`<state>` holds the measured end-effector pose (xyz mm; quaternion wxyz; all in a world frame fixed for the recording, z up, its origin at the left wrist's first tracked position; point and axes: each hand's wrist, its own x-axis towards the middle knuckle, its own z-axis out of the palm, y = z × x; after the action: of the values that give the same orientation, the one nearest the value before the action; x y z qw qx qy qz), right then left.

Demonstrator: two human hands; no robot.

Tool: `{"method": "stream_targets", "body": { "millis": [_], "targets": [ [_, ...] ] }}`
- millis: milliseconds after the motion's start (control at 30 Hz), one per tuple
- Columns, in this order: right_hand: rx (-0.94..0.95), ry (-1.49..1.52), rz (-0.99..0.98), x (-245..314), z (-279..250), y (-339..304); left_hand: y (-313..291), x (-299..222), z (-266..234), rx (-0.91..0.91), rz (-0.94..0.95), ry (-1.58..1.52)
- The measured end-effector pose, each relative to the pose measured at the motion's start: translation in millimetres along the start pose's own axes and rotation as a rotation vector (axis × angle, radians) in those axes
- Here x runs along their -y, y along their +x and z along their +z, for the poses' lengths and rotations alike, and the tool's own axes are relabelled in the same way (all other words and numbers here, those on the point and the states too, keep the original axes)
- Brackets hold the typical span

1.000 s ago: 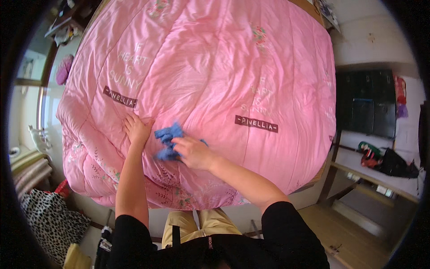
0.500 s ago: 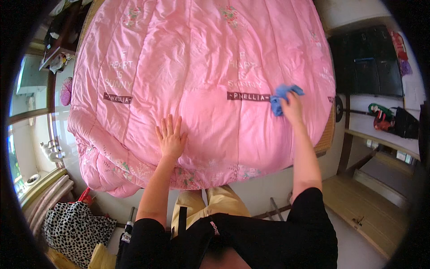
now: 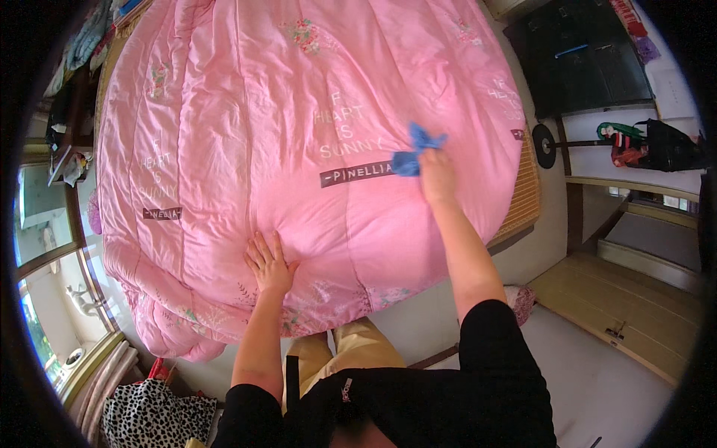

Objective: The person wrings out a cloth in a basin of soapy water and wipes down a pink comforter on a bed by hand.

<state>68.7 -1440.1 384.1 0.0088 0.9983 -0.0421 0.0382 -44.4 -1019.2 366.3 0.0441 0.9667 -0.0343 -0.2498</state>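
A large pink quilt point(image 3: 299, 112) covers the bed in front of me. My left hand point(image 3: 267, 263) lies flat, fingers spread, on the quilt near its front edge. My right hand point(image 3: 435, 170) reaches out over the quilt's right side and grips a small crumpled blue cloth point(image 3: 415, 151), which rests against the quilt beside a dark printed label.
A woven mat point(image 3: 523, 194) shows under the quilt's right edge. Dark cabinets point(image 3: 582, 60) and a black bag point(image 3: 665, 145) stand at the right. Wooden steps point(image 3: 635, 299) are lower right. A spotted black-and-white fabric point(image 3: 149, 414) lies lower left by the window.
My right hand carried the blue cloth from beside my left hand out to the right part of the quilt. My left hand stayed flat on the quilt. The view shifted.
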Motion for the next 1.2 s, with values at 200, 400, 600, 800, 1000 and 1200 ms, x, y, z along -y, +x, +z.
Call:
{"method": "stream_targets", "body": {
  "millis": [200, 400, 600, 800, 1000, 1200],
  "targets": [
    [-0.15, 0.209, 0.236, -10.3, -19.0, -94.6, 7.7, -3.9, -24.6, 0.151, -0.067, 0.014],
    [0.068, 0.611, -0.323, 160.0, -40.7, -139.0, 12.7, -35.2, -46.2, 0.124, -0.157, -0.039],
    [-0.038, 0.536, -0.131, 99.6, -93.8, -70.0, -3.5, -115.8, -58.9, -0.121, 0.14, -0.414],
    [0.17, 0.126, -0.497, -4.4, -42.8, -61.2, 33.2, -261.6, -66.9, -0.234, 0.377, -0.503],
    [0.452, 0.407, -0.011, -153.5, 16.7, 47.6, 79.0, -326.9, -43.0, -0.203, 0.204, -0.435],
    [0.084, 0.851, 0.011, -158.6, 51.3, 104.1, 112.6, -365.6, -66.6, 0.168, -0.103, -0.48]
  ]
}}
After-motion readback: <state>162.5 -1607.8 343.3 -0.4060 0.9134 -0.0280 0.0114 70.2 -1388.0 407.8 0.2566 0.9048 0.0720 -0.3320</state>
